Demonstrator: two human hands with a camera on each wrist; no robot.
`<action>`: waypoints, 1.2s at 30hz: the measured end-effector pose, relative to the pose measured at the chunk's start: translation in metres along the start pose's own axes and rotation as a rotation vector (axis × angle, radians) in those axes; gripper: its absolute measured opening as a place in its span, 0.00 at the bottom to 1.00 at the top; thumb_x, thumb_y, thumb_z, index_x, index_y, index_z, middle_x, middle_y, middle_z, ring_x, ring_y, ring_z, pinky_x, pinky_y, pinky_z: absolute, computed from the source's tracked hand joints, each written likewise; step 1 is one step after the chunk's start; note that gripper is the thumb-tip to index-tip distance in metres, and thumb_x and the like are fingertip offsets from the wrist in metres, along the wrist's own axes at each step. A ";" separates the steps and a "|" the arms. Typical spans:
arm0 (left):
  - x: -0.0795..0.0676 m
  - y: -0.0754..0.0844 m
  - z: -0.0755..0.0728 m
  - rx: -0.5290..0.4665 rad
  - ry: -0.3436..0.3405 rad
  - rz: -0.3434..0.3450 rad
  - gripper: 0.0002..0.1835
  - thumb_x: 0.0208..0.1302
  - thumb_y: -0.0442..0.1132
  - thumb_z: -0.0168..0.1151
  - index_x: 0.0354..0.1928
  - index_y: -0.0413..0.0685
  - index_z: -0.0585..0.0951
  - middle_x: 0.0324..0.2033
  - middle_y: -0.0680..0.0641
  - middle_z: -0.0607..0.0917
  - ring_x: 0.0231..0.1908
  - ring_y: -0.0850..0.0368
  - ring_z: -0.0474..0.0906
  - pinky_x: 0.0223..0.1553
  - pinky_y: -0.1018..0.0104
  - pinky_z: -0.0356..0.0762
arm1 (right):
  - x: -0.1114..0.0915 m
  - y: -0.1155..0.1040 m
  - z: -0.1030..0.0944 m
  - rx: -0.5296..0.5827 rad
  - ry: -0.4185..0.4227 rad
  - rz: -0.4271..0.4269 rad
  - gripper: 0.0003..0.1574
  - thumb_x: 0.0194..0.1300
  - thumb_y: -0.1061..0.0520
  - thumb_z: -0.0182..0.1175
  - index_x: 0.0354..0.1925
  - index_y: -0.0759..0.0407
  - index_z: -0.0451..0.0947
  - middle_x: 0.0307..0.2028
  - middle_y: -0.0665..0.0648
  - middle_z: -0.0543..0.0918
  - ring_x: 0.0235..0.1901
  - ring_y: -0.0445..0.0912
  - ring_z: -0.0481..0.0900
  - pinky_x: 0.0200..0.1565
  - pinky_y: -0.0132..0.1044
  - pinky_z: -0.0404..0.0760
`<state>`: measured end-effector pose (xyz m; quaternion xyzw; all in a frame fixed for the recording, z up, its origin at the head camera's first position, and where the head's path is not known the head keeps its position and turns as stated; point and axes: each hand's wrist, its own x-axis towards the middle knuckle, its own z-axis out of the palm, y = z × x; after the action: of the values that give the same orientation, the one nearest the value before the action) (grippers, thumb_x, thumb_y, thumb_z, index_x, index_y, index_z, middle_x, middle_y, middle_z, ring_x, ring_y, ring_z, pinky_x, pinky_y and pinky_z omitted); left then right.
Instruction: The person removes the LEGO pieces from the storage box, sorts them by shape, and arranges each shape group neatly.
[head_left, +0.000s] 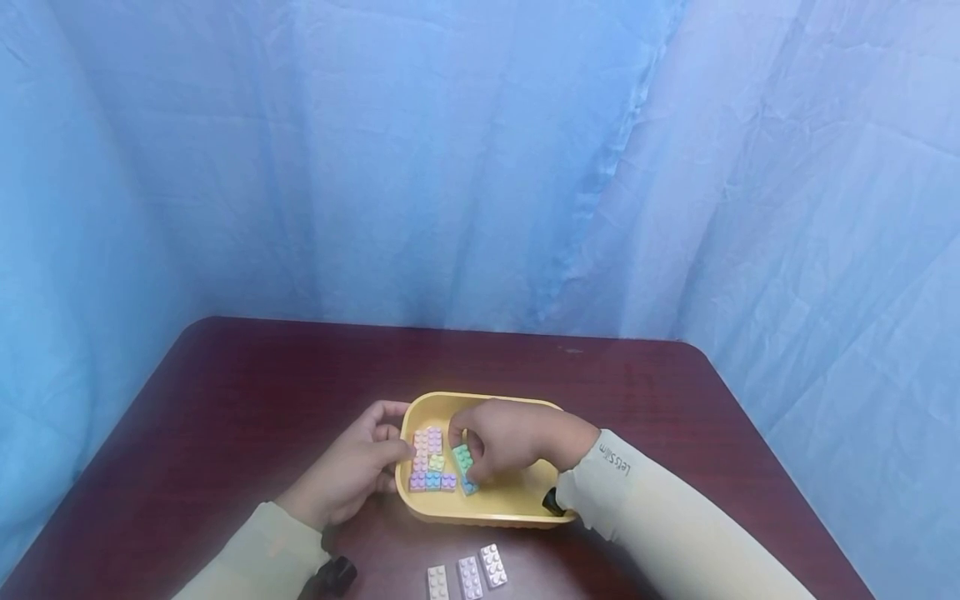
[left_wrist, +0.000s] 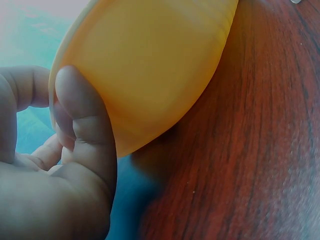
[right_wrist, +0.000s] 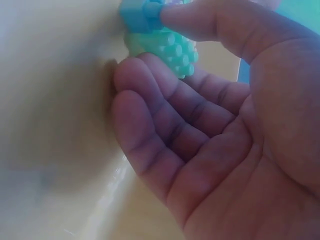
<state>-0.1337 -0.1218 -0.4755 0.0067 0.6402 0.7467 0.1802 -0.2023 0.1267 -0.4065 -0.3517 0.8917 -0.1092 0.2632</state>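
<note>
My left hand [head_left: 360, 467] grips the left end of a yellow plastic tray [head_left: 487, 521], thumb inside the wall and fingers outside, as the left wrist view also shows. My right hand [head_left: 513, 433] reaches into the tray. Its thumb touches a blue building brick [right_wrist: 137, 16], and its fingers curl beside a mint-green brick [right_wrist: 175, 52]; it seems to pinch this pair, though part of the contact is hidden. Left of the pair, several pastel bricks lie close together, among them a pink brick [head_left: 420, 450], a yellow brick [head_left: 437, 462] and a purple brick [head_left: 448, 482].
On the dark red wooden table [head_left: 300, 358], in front of the tray, lie a cream brick [head_left: 438, 583], a lilac brick [head_left: 470, 577] and a pale brick [head_left: 493, 565]. Light blue curtains [head_left: 450, 167] surround the table at the back and sides.
</note>
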 end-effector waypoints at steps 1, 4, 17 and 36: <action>0.000 0.000 0.000 0.000 0.001 0.000 0.39 0.65 0.28 0.66 0.77 0.45 0.66 0.39 0.45 0.80 0.30 0.55 0.79 0.26 0.68 0.83 | 0.001 0.001 0.000 -0.001 0.003 -0.003 0.19 0.64 0.53 0.80 0.50 0.44 0.82 0.28 0.45 0.83 0.27 0.37 0.78 0.33 0.31 0.77; 0.000 0.000 0.000 0.003 0.001 0.001 0.39 0.65 0.28 0.66 0.78 0.46 0.66 0.39 0.45 0.79 0.30 0.55 0.79 0.26 0.68 0.83 | 0.002 0.002 0.001 0.000 0.011 -0.011 0.20 0.63 0.52 0.81 0.48 0.44 0.82 0.28 0.44 0.83 0.27 0.37 0.78 0.33 0.30 0.77; -0.001 0.000 0.000 0.000 0.004 0.000 0.39 0.65 0.28 0.66 0.77 0.46 0.66 0.39 0.45 0.79 0.30 0.54 0.80 0.27 0.68 0.83 | 0.003 0.004 0.002 0.002 0.023 -0.032 0.19 0.60 0.53 0.81 0.44 0.44 0.82 0.28 0.44 0.83 0.27 0.35 0.78 0.34 0.29 0.78; -0.002 0.002 0.001 0.000 0.007 -0.003 0.39 0.64 0.28 0.66 0.78 0.46 0.66 0.39 0.45 0.80 0.30 0.54 0.79 0.27 0.68 0.83 | -0.013 -0.002 -0.012 0.032 0.045 -0.058 0.21 0.60 0.50 0.83 0.46 0.42 0.81 0.28 0.43 0.84 0.27 0.36 0.80 0.33 0.32 0.80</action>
<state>-0.1324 -0.1219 -0.4735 0.0035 0.6408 0.7465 0.1791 -0.1990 0.1343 -0.3905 -0.3708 0.8849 -0.1388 0.2452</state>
